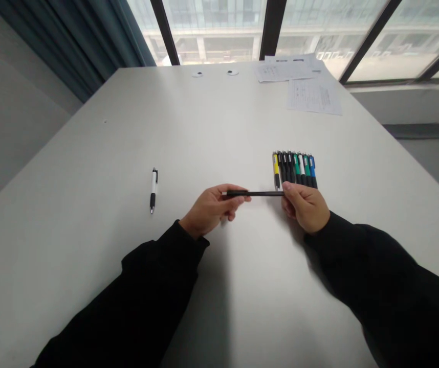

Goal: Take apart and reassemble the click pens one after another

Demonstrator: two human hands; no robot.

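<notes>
A black pen (263, 193) lies level between my two hands, above the table. My left hand (219, 205) pinches its left end, thumb against fingers. At the other end, my right hand (304, 204) grips the tip between thumb and curled fingers. Just behind my right hand is a row of several pens (295, 166) side by side, with yellow, black, green, white and blue barrels; their lower ends are partly hidden by the hand. To the left of my left hand, a white pen (154, 190) with a black grip rests alone on the table.
The white table (89, 204) reaches to the windows. Printed papers (313, 89) lie at its far right, and two white oval pieces with dark centres (233, 72) sit near the far edge. A blue-grey curtain (92, 41) hangs at the back left.
</notes>
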